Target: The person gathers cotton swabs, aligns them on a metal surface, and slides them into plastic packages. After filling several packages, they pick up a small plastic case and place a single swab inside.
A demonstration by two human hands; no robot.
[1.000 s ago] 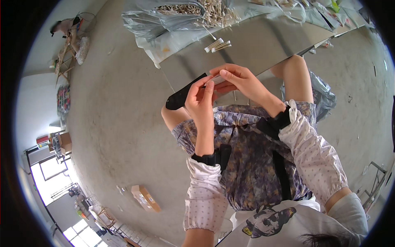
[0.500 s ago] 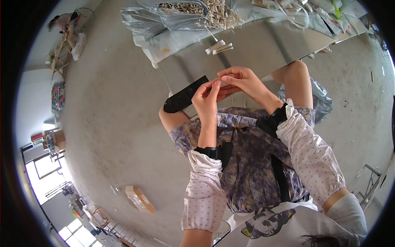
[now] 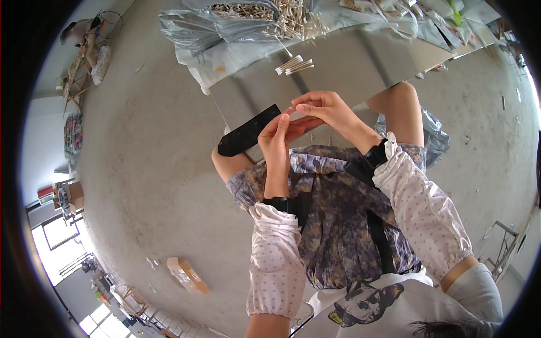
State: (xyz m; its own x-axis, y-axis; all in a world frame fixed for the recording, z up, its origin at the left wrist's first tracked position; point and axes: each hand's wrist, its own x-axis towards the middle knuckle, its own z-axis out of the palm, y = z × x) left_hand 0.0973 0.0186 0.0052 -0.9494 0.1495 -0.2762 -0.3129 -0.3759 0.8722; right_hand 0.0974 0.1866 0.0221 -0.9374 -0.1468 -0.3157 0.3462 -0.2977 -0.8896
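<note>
My left hand (image 3: 274,139) and my right hand (image 3: 327,109) meet just off the near edge of a metal-topped table (image 3: 344,63). Thumb and fingers of each hand are pinched together, fingertips almost touching. Something small and see-through seems to be between them, but its kind is hidden by the fingers. Beyond the hands, a few cotton swabs (image 3: 294,65) lie side by side on the metal. Farther back is a heap of loose cotton swabs (image 3: 293,21), partly inside a grey plastic bag (image 3: 197,28).
A black flat strip (image 3: 249,130) juts out by my left knee. Clear packaging (image 3: 414,22) lies at the table's far right. A grey plastic bag (image 3: 435,138) hangs beside my right leg. On the concrete floor rests a cardboard box (image 3: 187,275); a folding metal frame (image 3: 501,248) stands at right.
The whole view has shifted slightly, so the scene sits a little more to the left. My hands stay together, with the fingertips slightly rearranged.
</note>
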